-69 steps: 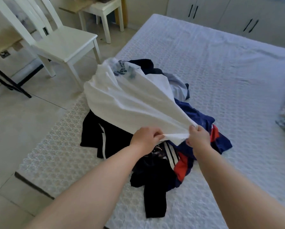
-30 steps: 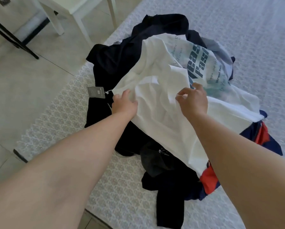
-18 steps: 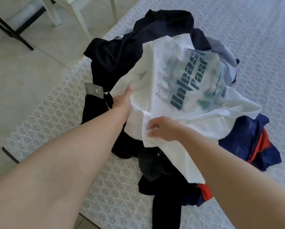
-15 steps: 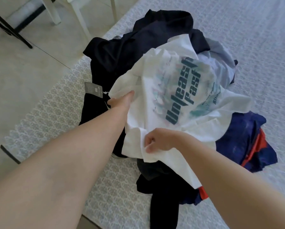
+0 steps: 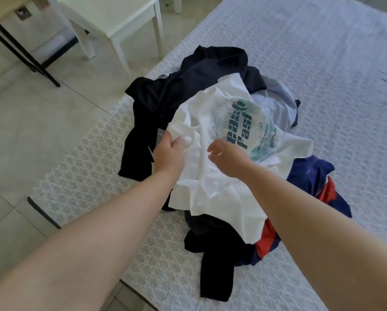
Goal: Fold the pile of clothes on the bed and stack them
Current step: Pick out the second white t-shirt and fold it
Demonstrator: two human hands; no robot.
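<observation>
Patterned bed (image 5: pixel 300 52), crumpled white printed shirt (image 5: pixel 212 176) in left grip (image 5: pixel 169 151); right grip (image 5: pixel 227 158) loosely open above.

The crumpled white cotton T-shirt (image 5: pixel 219 176) on top of the pile carried a teal block-letter print over a paler aqua smear. Under it lay a black garment (image 5: pixel 165 104), a pale grey-blue shirt (image 5: pixel 280 104), and a navy jersey with red-orange panels (image 5: pixel 318 182). The bed (image 5: pixel 322 52) wore a light grey cover with a woven lattice pattern. The painted wooden chair (image 5: pixel 116 16) was white, and the floor tiles (image 5: pixel 30 122) were pale beige.
</observation>
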